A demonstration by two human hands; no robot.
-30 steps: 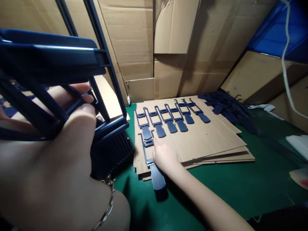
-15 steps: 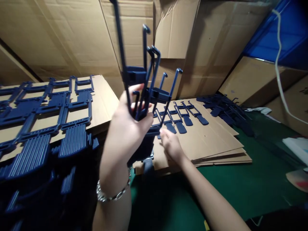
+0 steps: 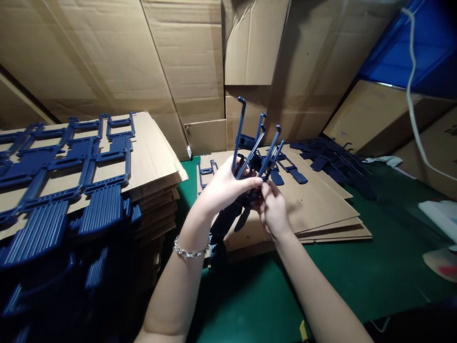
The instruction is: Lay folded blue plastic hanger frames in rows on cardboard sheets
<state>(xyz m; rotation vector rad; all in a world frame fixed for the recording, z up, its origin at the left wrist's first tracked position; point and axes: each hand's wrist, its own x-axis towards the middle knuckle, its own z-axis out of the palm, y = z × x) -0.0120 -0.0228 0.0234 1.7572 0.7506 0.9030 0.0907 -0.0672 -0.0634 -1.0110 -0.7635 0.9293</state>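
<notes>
Several dark blue plastic frames (image 3: 240, 138) with hooked arms are bunched upright in my left hand (image 3: 228, 186), its thumb pressed across them. My right hand (image 3: 274, 207) pinches the lower right part of the bunch, touching near the left thumb. Flat dark blades hang below my left hand. Behind and beneath, similar blue frames (image 3: 299, 176) lie in a row on flat cardboard sheets (image 3: 317, 205). How many pieces I hold cannot be counted, as the fingers cover their lower parts.
On the left, a tall stack of cardboard layers (image 3: 162, 157) bears many blue frames (image 3: 103, 209). A heap of blue parts (image 3: 333, 162) lies at the right on the green table (image 3: 389, 228). Cardboard boxes (image 3: 189, 62) stand behind; a white cable (image 3: 410, 90) hangs at right.
Both hands have moved right, and my left hand has also come lower with the bunch, which now appears smaller. My right hand has closed in beside the left thumb.
</notes>
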